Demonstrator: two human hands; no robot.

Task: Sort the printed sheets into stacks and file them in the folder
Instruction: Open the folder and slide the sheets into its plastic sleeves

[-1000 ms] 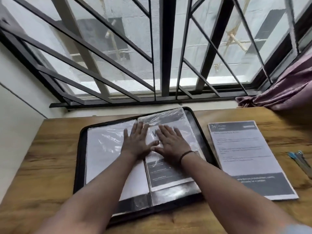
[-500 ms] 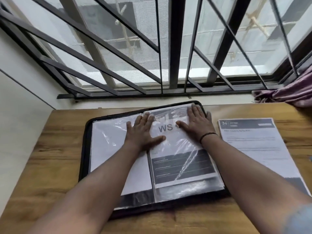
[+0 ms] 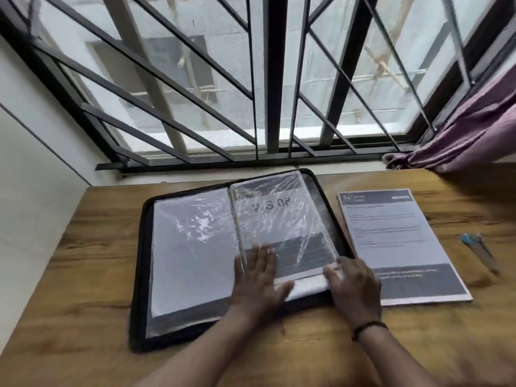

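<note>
A black zip folder (image 3: pixel 138 275) lies open on the wooden desk, its clear plastic sleeves showing. The right-hand sleeve (image 3: pixel 279 219) holds a printed sheet marked "WS 08". The left-hand sleeve (image 3: pixel 192 247) shows a plain white sheet. My left hand (image 3: pixel 259 280) lies flat, fingers spread, on the lower part of the right sleeve near the spine. My right hand (image 3: pixel 354 286) rests at that sleeve's lower right corner, fingers on its edge. A stack of printed sheets (image 3: pixel 396 241) headed "34" lies to the right of the folder.
Two pens (image 3: pixel 479 250) lie near the desk's right edge. A barred window (image 3: pixel 268 79) runs behind the desk, with a purple curtain (image 3: pixel 460 135) bunched at the far right corner. A white wall (image 3: pixel 33 191) borders the desk on the left.
Both hands have slid from the upper part of the right sleeve down toward its bottom edge. The "WS 08" heading is now uncovered.
</note>
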